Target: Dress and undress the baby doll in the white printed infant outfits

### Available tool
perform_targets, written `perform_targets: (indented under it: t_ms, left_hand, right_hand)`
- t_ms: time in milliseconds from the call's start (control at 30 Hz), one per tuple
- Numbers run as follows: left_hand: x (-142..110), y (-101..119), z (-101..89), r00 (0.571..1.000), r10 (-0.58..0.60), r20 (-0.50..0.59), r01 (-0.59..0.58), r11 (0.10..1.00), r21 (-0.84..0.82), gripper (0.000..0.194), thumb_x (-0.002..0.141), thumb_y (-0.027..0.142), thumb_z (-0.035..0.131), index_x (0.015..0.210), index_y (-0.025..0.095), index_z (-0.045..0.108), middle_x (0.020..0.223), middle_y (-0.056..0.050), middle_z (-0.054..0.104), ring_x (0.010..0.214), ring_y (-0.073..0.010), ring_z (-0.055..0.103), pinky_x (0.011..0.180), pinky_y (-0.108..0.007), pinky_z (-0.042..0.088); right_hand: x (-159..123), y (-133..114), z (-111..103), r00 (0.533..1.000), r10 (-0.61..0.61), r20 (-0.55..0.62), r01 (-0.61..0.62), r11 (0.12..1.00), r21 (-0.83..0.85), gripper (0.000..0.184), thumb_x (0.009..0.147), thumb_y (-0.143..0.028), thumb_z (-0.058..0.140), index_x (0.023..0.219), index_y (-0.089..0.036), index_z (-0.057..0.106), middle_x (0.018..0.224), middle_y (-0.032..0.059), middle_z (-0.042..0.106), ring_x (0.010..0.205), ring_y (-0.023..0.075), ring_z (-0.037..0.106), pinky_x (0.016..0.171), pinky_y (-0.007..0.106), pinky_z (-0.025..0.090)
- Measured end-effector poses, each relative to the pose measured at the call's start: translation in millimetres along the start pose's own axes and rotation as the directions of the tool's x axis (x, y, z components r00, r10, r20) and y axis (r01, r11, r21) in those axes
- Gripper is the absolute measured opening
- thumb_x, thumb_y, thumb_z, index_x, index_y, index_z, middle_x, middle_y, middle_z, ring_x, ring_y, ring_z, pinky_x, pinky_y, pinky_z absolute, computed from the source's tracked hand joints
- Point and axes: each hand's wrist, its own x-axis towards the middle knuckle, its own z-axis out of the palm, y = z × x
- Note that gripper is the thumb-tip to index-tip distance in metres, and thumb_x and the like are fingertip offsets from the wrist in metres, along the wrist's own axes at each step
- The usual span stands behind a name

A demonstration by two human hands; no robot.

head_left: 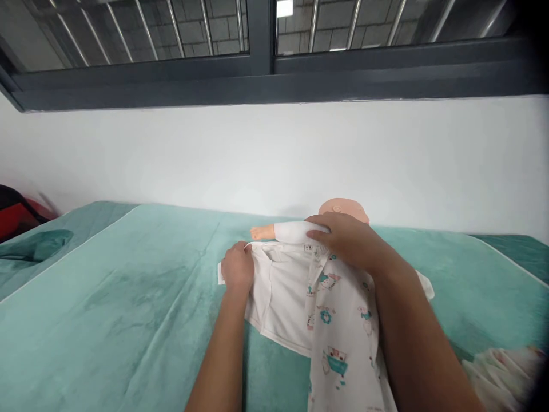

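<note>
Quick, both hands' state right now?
Left hand: closed, holding the edge of the white printed cloth garment.
Right hand: on the slim, white-sleeved doll arm; whether closed cannot be told.

White wall (193, 154) below dark-framed window (261, 63) (metal bars (176, 28) beyond); green-covered surface (128, 292).

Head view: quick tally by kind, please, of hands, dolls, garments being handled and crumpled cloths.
Hands: 2 (left hand, right hand)
Doll: 1
White printed garment: 1
Crumpled cloth, lower right: 1
Total: 5
</note>
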Motion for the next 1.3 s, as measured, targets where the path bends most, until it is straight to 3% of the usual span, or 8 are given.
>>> perform_targets:
  t_ms: [233, 333, 467, 600, 767, 900, 1100, 1300]
  left_hand:
    - [10.0, -7.6, -3.3, 0.910, -0.195, -0.367, -0.091, 0.768, -0.634, 0.024, 0.087, 0.018, 0.041, 0.105, 0.019, 0.056, 0.107, -0.007, 0.068, 0.093, -0.0151, 0.067, 0.081, -0.028, 0.052]
    - [1.8, 3.2, -0.2, 0.891, -0.024, -0.453, -0.270, 0.775, -0.572, 0.018, 0.091, 0.023, 0.045, 0.099, 0.021, 0.060, 0.101, -0.004, 0.068, 0.095, -0.0156, 0.065, 0.087, -0.030, 0.049]
    - [-10.7, 19.1, 8.0, 0.912, 0.396, -0.109, -0.409, 0.854, -0.321, 0.026, 0.097, 0.031, 0.041, 0.108, 0.024, 0.063, 0.110, -0.004, 0.069, 0.103, -0.0189, 0.063, 0.091, -0.032, 0.046]
    - [-16.4, 24.8, 7.9, 0.878, 0.444, 0.177, -0.446, 0.895, -0.034, 0.037, 0.102, 0.037, 0.029, 0.111, 0.027, 0.063, 0.109, -0.003, 0.071, 0.102, -0.0204, 0.063, 0.086, -0.031, 0.044]
    - [-18.4, 27.0, 3.7, 0.885, 0.413, 0.217, -0.438, 0.895, 0.084, 0.042, 0.103, 0.040, 0.025, 0.109, 0.026, 0.064, 0.109, -0.003, 0.070, 0.104, -0.0204, 0.061, 0.086, -0.030, 0.042]
    - [-16.0, 26.1, 7.1, 0.893, 0.402, 0.204, -0.423, 0.903, 0.072, 0.042, 0.102, 0.042, 0.027, 0.106, 0.025, 0.065, 0.106, -0.003, 0.071, 0.101, -0.0218, 0.062, 0.085, -0.031, 0.043]
    - [-25.5, 52.1, 0.2, 0.933, 0.351, 0.084, -0.323, 0.916, -0.239, 0.032, 0.098, 0.039, 0.039, 0.111, 0.022, 0.064, 0.118, -0.003, 0.068, 0.111, -0.0184, 0.059, 0.097, -0.028, 0.043]
    - [-88.0, 120.0, -9.7, 0.709, 0.651, 0.273, -0.590, 0.758, -0.278, 0.029, 0.097, 0.034, 0.043, 0.116, 0.027, 0.064, 0.125, 0.000, 0.065, 0.120, -0.0165, 0.054, 0.108, -0.030, 0.037]
  right_hand:
    - [15.0, -32.3, 57.9, 0.974, -0.220, 0.046, 0.224, 0.935, -0.276, 0.023, 0.097, -0.031, 0.048, 0.111, -0.022, 0.064, 0.099, 0.0074, 0.067, 0.095, 0.0228, 0.059, 0.082, 0.034, 0.040]
    - [17.5, -44.2, 76.0, 0.942, -0.314, 0.119, 0.335, 0.900, -0.280, 0.020, 0.094, -0.032, 0.053, 0.106, -0.020, 0.064, 0.100, 0.0088, 0.066, 0.096, 0.0237, 0.059, 0.087, 0.037, 0.040]
    - [16.7, -42.0, 72.5, 0.925, -0.370, 0.084, 0.378, 0.916, -0.137, 0.020, 0.095, -0.027, 0.050, 0.108, -0.021, 0.064, 0.106, 0.0064, 0.068, 0.099, 0.0200, 0.060, 0.090, 0.033, 0.041]
    - [9.1, -15.3, 57.6, 0.966, -0.246, -0.082, 0.250, 0.967, 0.054, 0.028, 0.098, -0.027, 0.040, 0.115, -0.023, 0.062, 0.118, 0.0042, 0.067, 0.111, 0.0181, 0.059, 0.095, 0.032, 0.042]
    - [-28.4, 54.0, 70.3, 0.910, 0.131, -0.393, -0.044, 0.974, 0.221, 0.040, 0.098, -0.035, 0.035, 0.130, -0.020, 0.054, 0.138, 0.0094, 0.056, 0.130, 0.0230, 0.046, 0.108, 0.041, 0.037]
    - [-61.1, 106.8, 86.3, 0.876, 0.348, -0.335, -0.340, 0.937, 0.085, 0.049, 0.085, -0.022, 0.046, 0.132, -0.012, 0.053, 0.135, 0.0153, 0.058, 0.127, 0.0313, 0.049, 0.109, 0.050, 0.033]
    - [-62.2, 114.7, 76.1, 0.793, 0.461, -0.397, -0.402, 0.887, 0.227, 0.049, 0.082, -0.018, 0.042, 0.129, -0.020, 0.055, 0.130, 0.0085, 0.062, 0.116, 0.0273, 0.057, 0.094, 0.039, 0.044]
    - [-56.1, 106.6, 70.7, 0.836, 0.471, -0.283, -0.454, 0.882, 0.128, 0.040, 0.092, -0.035, 0.036, 0.120, -0.020, 0.061, 0.116, 0.0121, 0.067, 0.108, 0.0290, 0.059, 0.096, 0.044, 0.038]
